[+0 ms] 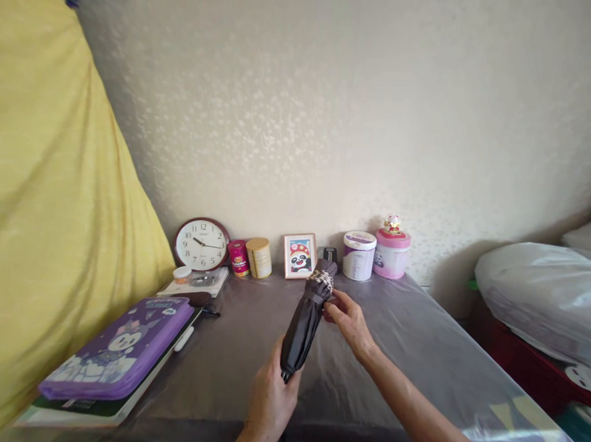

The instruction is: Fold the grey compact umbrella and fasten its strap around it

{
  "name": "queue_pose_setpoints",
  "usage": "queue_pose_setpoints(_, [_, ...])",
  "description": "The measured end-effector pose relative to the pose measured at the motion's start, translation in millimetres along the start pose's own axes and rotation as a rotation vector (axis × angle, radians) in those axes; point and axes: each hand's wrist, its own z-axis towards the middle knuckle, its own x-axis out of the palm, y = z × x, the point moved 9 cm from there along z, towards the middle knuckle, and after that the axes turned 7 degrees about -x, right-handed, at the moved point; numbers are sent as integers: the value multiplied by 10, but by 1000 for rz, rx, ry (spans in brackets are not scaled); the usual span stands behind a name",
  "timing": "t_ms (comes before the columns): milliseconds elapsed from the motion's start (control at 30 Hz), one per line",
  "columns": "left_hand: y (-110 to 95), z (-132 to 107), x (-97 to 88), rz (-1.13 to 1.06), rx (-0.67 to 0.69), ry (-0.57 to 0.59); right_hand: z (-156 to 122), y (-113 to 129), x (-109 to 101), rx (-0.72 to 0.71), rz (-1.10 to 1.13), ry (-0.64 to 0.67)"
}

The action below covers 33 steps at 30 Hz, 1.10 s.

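Note:
A folded black umbrella (302, 330) is held at a slant above the grey-covered table (395, 375), its patterned end pointing away from me. My left hand (272, 399) is closed round its near end, and a dark strap hangs below that hand. Farther up, my right hand (349, 321) touches the umbrella's right side near the band, thumb and fingers pinched against the fabric. What exactly those fingertips grip is partly hidden.
Along the wall stand a clock (202, 245), tins (259, 258), a panda picture frame (300, 256), a white tub (360, 255) and a pink tub (392, 255) with a figurine. At left, a purple case (118, 348) lies on books. White bags (545, 299) sit right of the table.

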Motion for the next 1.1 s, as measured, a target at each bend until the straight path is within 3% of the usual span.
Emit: queue_pose_setpoints(1100, [-32,-10,-29,65,18,-13,-27,-3,2,30,56,-21])
